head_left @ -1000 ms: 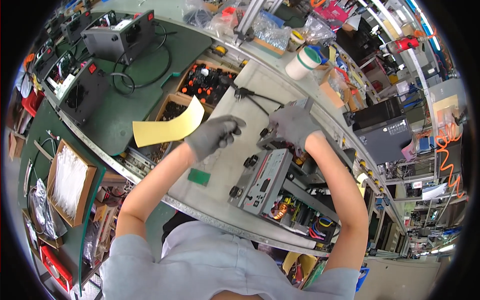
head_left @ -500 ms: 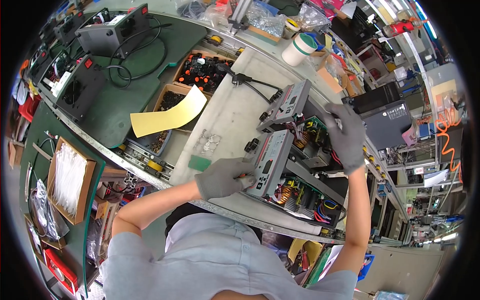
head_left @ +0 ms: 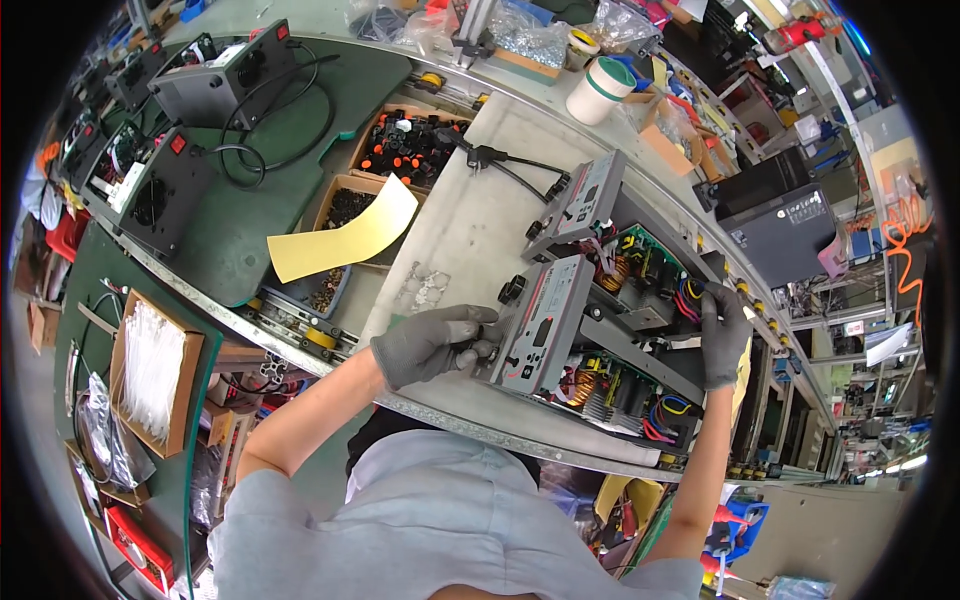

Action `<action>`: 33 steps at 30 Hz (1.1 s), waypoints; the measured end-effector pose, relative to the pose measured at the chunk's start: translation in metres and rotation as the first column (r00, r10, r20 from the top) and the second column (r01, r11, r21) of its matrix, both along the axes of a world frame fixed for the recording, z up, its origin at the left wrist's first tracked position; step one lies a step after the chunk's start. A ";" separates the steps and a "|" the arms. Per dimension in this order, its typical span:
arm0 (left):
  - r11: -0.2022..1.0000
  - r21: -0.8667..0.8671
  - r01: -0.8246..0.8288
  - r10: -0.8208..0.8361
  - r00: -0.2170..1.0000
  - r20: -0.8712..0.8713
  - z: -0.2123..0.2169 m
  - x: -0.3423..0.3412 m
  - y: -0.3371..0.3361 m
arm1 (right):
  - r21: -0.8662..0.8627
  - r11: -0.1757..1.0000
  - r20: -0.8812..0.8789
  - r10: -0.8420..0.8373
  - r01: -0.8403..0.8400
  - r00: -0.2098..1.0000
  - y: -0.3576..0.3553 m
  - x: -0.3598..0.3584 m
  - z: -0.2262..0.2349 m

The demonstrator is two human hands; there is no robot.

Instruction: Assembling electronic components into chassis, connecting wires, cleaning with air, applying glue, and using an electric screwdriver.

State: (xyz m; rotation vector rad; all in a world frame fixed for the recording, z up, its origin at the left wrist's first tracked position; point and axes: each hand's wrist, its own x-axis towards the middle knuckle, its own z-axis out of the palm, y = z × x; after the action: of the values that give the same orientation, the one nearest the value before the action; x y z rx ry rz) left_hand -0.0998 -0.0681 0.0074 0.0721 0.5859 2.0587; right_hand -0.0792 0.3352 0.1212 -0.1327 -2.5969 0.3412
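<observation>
Two grey welding machines with their covers off lie on the bench, front panels facing left. On the nearer welding machine [head_left: 545, 325], a copper coil, heat sink fins and coloured wires show. The farther welding machine [head_left: 590, 195] has a green circuit board and a similar coil. My left hand [head_left: 432, 348], in a grey glove, is closed at the lower front of the nearer panel, beside its black sockets; whatever is in the fingers is hidden. My right hand [head_left: 722, 335], also gloved, has its fingers bent together at the rear end of the machines, their grip unclear.
A yellow sheet [head_left: 345, 240] lies across parts bins left of the bench, near a box of black and orange parts [head_left: 410, 145]. A black power cable [head_left: 490, 157] rests behind the machines. More machines [head_left: 225, 80] stand far left; a box of white ties [head_left: 155, 370] is near left.
My right hand has moved right and down, from above the farther machine to the rear end. My left hand has drawn slightly left from the panel face, fingers now at its front.
</observation>
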 end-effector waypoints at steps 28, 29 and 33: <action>0.947 -0.316 0.058 -0.181 0.909 -0.374 0.021 -0.009 0.008 | -0.468 0.884 -0.165 -0.089 0.001 0.982 0.036 0.004 -0.024; 0.946 -0.314 0.082 -0.200 0.910 -0.364 0.018 -0.010 0.008 | -0.483 0.875 -0.161 -0.115 0.024 0.980 0.035 0.004 -0.023; 0.927 -0.346 0.144 -0.284 0.874 -0.395 0.016 -0.021 0.007 | -0.501 0.865 -0.139 -0.113 0.029 0.984 0.033 0.004 -0.023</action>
State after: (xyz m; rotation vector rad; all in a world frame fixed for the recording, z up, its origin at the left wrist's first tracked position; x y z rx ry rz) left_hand -0.1205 -0.0606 0.0232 0.4125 1.1220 1.7113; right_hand -0.0749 0.3685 0.0983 -0.3631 -2.2781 0.9522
